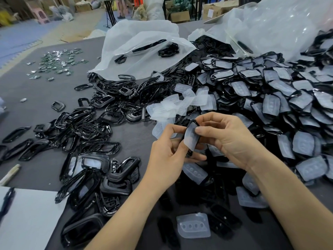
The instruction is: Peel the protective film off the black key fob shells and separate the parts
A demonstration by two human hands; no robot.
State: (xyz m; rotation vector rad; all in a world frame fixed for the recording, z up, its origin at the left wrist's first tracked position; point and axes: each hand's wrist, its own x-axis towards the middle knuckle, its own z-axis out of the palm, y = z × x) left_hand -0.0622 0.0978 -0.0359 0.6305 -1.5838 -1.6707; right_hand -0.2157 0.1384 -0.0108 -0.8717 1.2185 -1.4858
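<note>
At the near left a white pad point(30, 221) lay on the grey tabletop point(41, 98) with a black pen point(6, 199) across its corner. No writing on the pad could be read. Far left, small shiny metal bits point(57, 60) were scattered well apart from the plastic, probably to keep that sort separate.

Right of them, a loose heap of bare black frames point(86, 127) ran from the near edge up to a white bag point(140, 49) at the far side. It looked like the pile for finished, stripped parts.

In the middle, the left hand point(165, 156) gripped one shell point(195, 122) from below. Its fingers were curled under the shell and its thumb was against the left edge, which steadied the piece above the tabletop. The cloudy film point(190, 139) covered the shell's face, and its lower end stood off the black plastic. The right hand point(228, 138) was closed on the same piece. Its thumb pressed the film's right side and its fingers were tucked behind, a hold that suited pulling the film away.

Just beyond the hands lay a small drift of peeled films point(173, 107), and another film point(193, 226) lay near the wrists.

To the right, a big heap of covered shells point(288, 109) spilled from a clear bag point(281, 24), within easy reach of the right hand. No brand or label was legible anywhere.
</note>
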